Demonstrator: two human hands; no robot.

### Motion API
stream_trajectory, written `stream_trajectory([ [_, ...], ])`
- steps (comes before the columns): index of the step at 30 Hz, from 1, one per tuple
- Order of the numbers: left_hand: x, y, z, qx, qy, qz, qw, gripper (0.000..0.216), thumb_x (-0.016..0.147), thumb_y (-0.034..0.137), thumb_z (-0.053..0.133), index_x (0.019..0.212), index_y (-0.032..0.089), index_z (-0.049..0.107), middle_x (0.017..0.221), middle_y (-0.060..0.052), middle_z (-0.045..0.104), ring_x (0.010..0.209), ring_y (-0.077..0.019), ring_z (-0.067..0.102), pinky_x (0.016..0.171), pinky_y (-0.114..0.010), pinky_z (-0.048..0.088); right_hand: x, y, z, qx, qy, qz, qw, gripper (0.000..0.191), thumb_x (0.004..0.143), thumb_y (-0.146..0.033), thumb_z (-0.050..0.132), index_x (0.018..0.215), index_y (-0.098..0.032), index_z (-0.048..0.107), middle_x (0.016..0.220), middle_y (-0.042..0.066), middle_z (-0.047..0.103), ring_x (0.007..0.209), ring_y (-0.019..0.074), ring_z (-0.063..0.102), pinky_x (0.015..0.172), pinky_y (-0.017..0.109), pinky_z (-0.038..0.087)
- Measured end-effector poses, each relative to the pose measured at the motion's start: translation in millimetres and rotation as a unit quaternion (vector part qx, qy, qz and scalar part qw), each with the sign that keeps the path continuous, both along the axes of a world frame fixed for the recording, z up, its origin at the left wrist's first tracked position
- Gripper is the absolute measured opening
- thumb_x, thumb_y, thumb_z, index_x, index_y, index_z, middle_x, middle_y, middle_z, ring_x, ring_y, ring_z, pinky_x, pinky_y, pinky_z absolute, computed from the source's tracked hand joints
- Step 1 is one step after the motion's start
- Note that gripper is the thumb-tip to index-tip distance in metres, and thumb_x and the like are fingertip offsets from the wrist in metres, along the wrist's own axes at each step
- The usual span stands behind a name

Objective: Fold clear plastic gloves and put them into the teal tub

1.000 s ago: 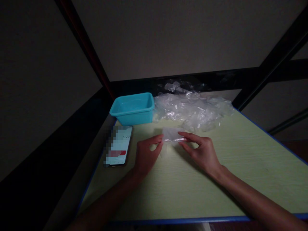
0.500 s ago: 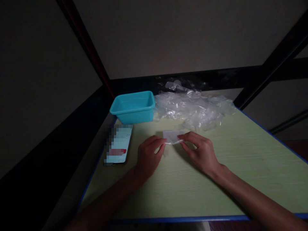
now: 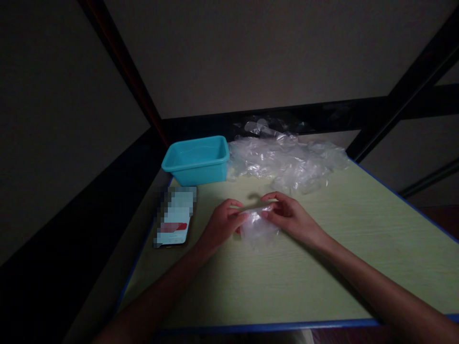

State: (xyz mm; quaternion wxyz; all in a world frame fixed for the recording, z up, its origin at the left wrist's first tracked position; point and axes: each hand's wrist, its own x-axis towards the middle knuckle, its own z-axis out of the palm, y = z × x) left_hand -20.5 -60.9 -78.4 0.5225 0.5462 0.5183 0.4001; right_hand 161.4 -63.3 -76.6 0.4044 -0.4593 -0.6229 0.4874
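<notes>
A small clear plastic bag (image 3: 258, 231) is held up by its top edge near the middle of the table, its lower part hanging toward me. My left hand (image 3: 224, 223) pinches its upper left corner, thumb in front. On the upper right, my right hand (image 3: 287, 214) grips the bag between thumb and fingers, with the index finger stretched out above it. Whether anything lies inside the bag I cannot tell. Beyond my hands spreads a heap of crumpled clear plastic bags (image 3: 287, 160).
A turquoise plastic basket (image 3: 201, 173) stands at the back left, beside the heap. Nearer on the left lies a phone (image 3: 175, 215) with its screen lit and partly blurred. The pale green table (image 3: 272, 291) has a blue edge, and walls rise behind it and to the left.
The bag lay folded small and flat between my fingertips; now it hangs unfolded toward me. Both thumbs have come to its front, and the right index finger has lifted off.
</notes>
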Motion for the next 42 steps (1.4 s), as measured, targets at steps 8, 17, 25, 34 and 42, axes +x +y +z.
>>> stream_trajectory([
  [8, -5.2, -5.6, -13.1, 0.337, 0.232, -0.019, 0.912, 0.020, 0.076, 0.013, 0.050, 0.095, 0.017, 0.058, 0.108, -0.010, 0.060, 0.104, -0.0212, 0.056, 0.088, -0.037, 0.047, 14.2, 5.2, -5.3, 0.146, -0.236, -0.072, 0.958, 0.025, 0.079, -0.029, 0.050, 0.101, -0.017, 0.053, 0.083, 0.008, 0.064, 0.070, 0.0205, 0.060, 0.060, 0.032, 0.046],
  [17, 1.6, -24.1, -9.5, 0.387, 0.424, -0.314, 0.756, 0.067, 0.087, 0.043, 0.046, 0.139, 0.005, 0.027, 0.147, -0.019, 0.027, 0.139, -0.0252, 0.018, 0.112, -0.042, 0.022, 10.2, 2.3, -4.3, 0.158, -0.302, -0.046, 0.939, 0.022, 0.079, -0.022, 0.048, 0.100, -0.016, 0.054, 0.081, 0.008, 0.066, 0.068, 0.0199, 0.061, 0.061, 0.031, 0.044],
  [25, 0.0, -24.7, -16.9, 0.377, 0.457, -0.325, 0.737, 0.070, 0.088, 0.052, 0.042, 0.139, 0.005, 0.028, 0.148, -0.019, 0.025, 0.139, -0.0264, 0.016, 0.112, -0.041, 0.019, 11.0, 2.2, -2.3, 0.155, -0.321, -0.036, 0.934, 0.025, 0.079, -0.020, 0.046, 0.102, -0.015, 0.054, 0.084, 0.009, 0.067, 0.069, 0.0205, 0.062, 0.060, 0.030, 0.044],
  [34, 1.3, -24.4, -19.2, 0.380, 0.478, -0.327, 0.721, 0.070, 0.090, 0.054, 0.034, 0.139, 0.005, 0.029, 0.148, -0.018, 0.026, 0.139, -0.0289, 0.015, 0.112, -0.042, 0.017, 11.2, 3.3, -2.5, 0.158, -0.327, -0.032, 0.931, 0.018, 0.079, -0.018, 0.047, 0.094, -0.015, 0.056, 0.079, 0.008, 0.066, 0.066, 0.0197, 0.060, 0.060, 0.030, 0.042],
  [42, 1.6, -25.2, -16.2, 0.368, 0.477, -0.332, 0.726, 0.063, 0.088, 0.053, 0.041, 0.139, 0.016, 0.034, 0.148, -0.016, 0.027, 0.139, -0.0311, 0.015, 0.111, -0.045, 0.019, 10.2, 4.5, -5.7, 0.170, -0.321, -0.022, 0.931, 0.012, 0.078, -0.016, 0.047, 0.086, -0.015, 0.055, 0.076, 0.007, 0.064, 0.065, 0.0191, 0.057, 0.060, 0.030, 0.041],
])
